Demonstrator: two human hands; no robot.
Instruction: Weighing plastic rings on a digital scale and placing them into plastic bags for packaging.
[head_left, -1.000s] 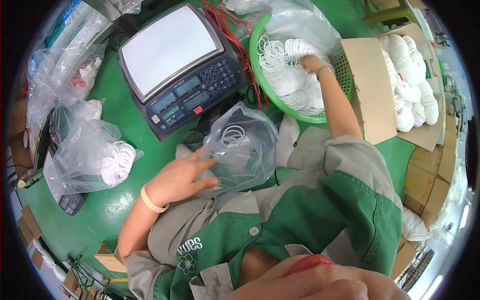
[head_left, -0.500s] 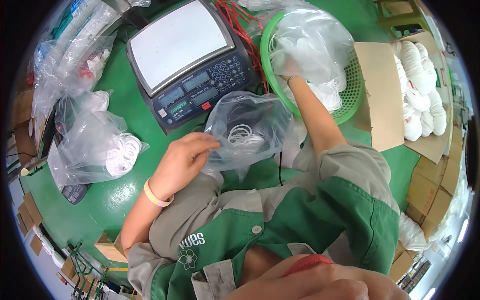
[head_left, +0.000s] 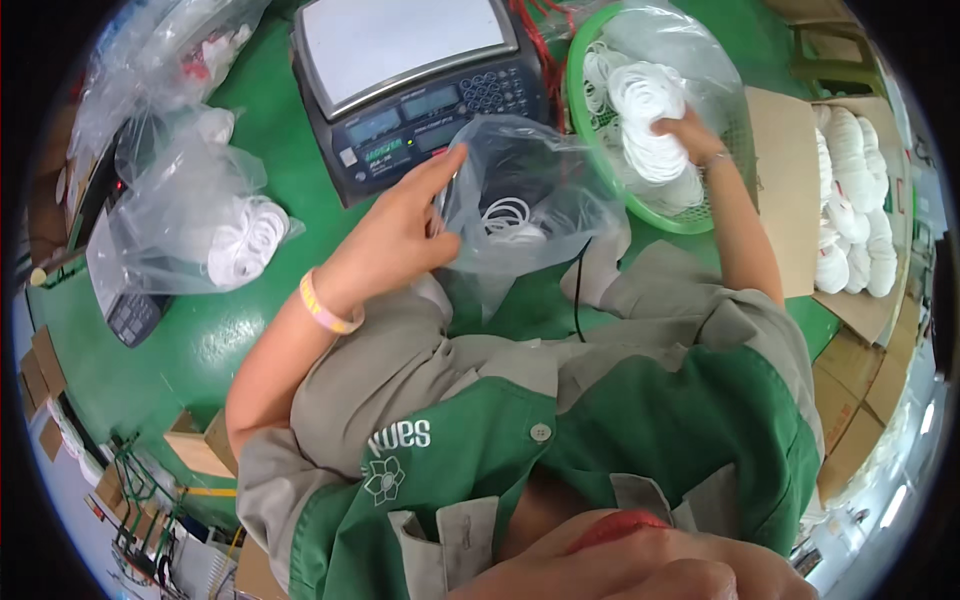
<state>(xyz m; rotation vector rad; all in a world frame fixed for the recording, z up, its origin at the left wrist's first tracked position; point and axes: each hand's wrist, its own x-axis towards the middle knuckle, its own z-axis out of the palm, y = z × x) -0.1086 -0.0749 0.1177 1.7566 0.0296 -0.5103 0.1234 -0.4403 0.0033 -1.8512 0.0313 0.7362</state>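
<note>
the work shirt is deep green over the chest and greyish beige below, with short sleeves, the left sleeve beige toward its edge. a pale round button sits on the front; white lettering and a white outlined flower mark the chest, near a beige tab with a buttonhole. the trousers are greyish beige. the left hand and right hand are ungloved, a pink-and-yellow wristband on the left wrist, a thin bracelet on the right.
</note>
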